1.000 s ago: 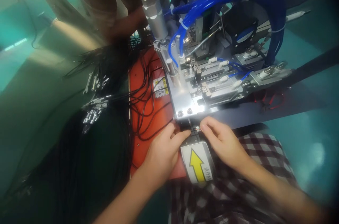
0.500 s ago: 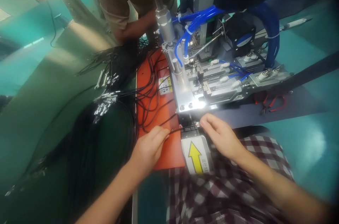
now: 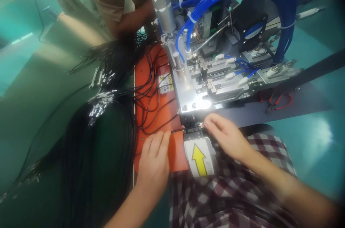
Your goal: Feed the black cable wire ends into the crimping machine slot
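Thin black cable (image 3: 179, 131) pinched between left hand (image 3: 153, 158), right hand (image 3: 228, 136).

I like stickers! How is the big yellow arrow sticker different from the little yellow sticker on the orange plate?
The yellow arrow label is larger and lies close in front, between the left hand and right hand; the small yellow warning label sits farther away on the orange plate, beside black cables. The first shows one bold arrow; the second shows tiny black marks, too small to read. Both are yellow on white.
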Available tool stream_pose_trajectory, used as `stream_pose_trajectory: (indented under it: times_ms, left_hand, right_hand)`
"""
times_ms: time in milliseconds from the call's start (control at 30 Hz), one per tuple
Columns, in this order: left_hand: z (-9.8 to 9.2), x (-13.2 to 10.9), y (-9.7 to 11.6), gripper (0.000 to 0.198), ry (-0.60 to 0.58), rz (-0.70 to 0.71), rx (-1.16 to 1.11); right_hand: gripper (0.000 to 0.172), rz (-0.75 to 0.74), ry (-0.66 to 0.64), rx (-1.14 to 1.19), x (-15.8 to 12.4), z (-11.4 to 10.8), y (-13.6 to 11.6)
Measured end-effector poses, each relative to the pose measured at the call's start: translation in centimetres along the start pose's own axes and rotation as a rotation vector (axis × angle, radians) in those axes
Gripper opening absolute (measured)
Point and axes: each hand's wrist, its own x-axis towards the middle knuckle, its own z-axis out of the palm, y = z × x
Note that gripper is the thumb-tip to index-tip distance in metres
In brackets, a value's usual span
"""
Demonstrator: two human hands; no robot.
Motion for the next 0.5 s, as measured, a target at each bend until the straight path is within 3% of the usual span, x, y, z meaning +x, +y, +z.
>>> stream_pose_trajectory:
  times_ms: [500]
  left_hand:
    - [0.6,-0.4,-0.7,0.065,0.036,-0.015,-0.065]
  right_hand:
    - [0.036,0.040,0.027,0.137,0.0,0.5,1.0]
